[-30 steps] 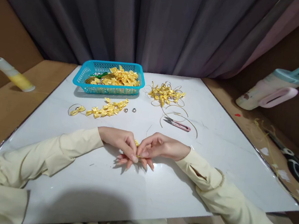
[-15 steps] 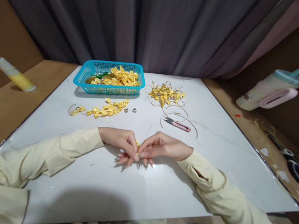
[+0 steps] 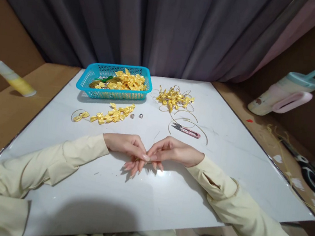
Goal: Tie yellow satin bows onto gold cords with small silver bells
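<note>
My left hand [image 3: 128, 147] and my right hand [image 3: 171, 151] meet fingertip to fingertip at the middle of the white board [image 3: 104, 197]. Both pinch together on a small piece that the fingers hide in this frame; earlier frames show a bit of yellow there. A thin gold wire [image 3: 157, 135] runs up from the pinch. Behind the hands lie a row of loose yellow bows [image 3: 112, 114], two small silver bells [image 3: 136, 115] and pink thread snips [image 3: 186, 130]. Both sleeves are cream.
A teal basket [image 3: 115, 81] of yellow bows stands at the back left. A heap of wired bows [image 3: 174, 98] lies back centre. A roll [image 3: 12, 78] rests on the left wood. A pink and teal cup [image 3: 285, 95] and dark scissors [image 3: 312, 172] are on the right.
Both hands have drawn slightly away from me and closed tighter together. The yellow piece seen between the fingers before is now covered by them.
</note>
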A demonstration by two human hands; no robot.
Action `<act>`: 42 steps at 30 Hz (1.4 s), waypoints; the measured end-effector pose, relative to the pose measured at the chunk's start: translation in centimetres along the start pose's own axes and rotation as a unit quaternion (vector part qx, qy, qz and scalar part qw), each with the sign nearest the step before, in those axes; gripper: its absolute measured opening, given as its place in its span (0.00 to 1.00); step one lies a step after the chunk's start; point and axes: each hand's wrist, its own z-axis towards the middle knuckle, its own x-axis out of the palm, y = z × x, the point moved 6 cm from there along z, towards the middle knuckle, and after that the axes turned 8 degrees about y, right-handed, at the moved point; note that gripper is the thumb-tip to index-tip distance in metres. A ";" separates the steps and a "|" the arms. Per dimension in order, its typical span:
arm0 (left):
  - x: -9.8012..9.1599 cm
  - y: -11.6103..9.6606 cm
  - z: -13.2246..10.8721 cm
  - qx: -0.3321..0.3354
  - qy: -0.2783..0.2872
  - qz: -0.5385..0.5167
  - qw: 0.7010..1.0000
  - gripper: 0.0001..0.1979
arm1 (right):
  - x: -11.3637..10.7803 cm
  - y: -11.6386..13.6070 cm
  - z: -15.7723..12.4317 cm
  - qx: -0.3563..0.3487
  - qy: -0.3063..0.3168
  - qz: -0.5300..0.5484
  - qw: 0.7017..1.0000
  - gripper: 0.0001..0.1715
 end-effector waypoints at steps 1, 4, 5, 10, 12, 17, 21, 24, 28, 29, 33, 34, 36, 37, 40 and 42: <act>0.0 0.0 0.0 0.000 -0.001 -0.001 1.000 0.16 | 0.0 -0.1 0.0 -0.002 0.000 0.001 1.000 0.13; -0.1 0.0 -0.1 0.004 -0.006 -0.010 1.000 0.14 | 0.0 -0.1 0.0 -0.003 0.001 0.009 1.000 0.13; -0.2 0.1 -0.1 0.006 -0.012 -0.015 1.000 0.14 | 0.0 0.0 0.0 -0.001 0.001 0.009 1.000 0.13; -0.7 0.0 -0.3 0.014 -0.042 -0.020 0.999 0.12 | 0.2 0.5 -0.3 0.003 -0.008 -0.016 1.000 0.12; -0.6 -0.1 -0.3 0.012 -0.036 -0.013 0.999 0.12 | 0.3 0.5 -0.4 0.003 -0.007 -0.019 1.000 0.12; -0.3 -0.4 -0.2 0.008 -0.030 0.015 0.999 0.13 | 0.3 0.3 -0.3 0.005 -0.004 -0.005 1.000 0.12; -0.2 -0.4 -0.1 0.001 -0.027 0.023 0.999 0.14 | 0.3 0.2 -0.2 0.003 -0.010 0.001 1.000 0.13; 0.0 -0.5 -0.1 -0.010 -0.018 0.030 0.999 0.14 | 0.3 0.3 -0.2 0.005 -0.009 0.003 1.000 0.12; 0.2 -0.6 -0.1 -0.023 -0.011 0.036 0.999 0.14 | 0.5 0.3 -0.2 0.012 0.002 0.004 1.000 0.11; 0.2 -0.6 -0.1 -0.025 -0.010 0.037 0.999 0.14 | 0.5 0.2 -0.2 0.014 0.005 0.003 1.000 0.11; 0.3 -0.5 -0.1 -0.030 -0.003 0.048 0.998 0.14 | 0.7 0.0 -0.1 0.019 0.016 0.004 1.000 0.10; 0.3 -0.5 -0.1 -0.032 -0.001 0.051 0.998 0.14 | 0.7 0.0 0.0 0.020 0.018 0.005 1.000 0.10; 0.3 -0.3 -0.1 -0.039 0.002 0.054 0.998 0.14 | 0.8 0.0 0.0 0.023 0.021 0.006 1.000 0.10; 0.3 -0.3 -0.1 -0.042 0.002 0.055 0.998 0.14 | 0.8 0.0 0.0 0.023 0.021 0.005 1.000 0.10; 0.4 -0.4 -0.1 -0.042 0.002 0.059 0.997 0.14 | 0.8 0.1 -0.1 0.022 0.021 0.003 1.000 0.10; 0.4 -0.4 -0.1 -0.041 0.004 0.062 0.997 0.14 | 0.8 0.1 -0.1 0.020 0.022 0.001 1.000 0.09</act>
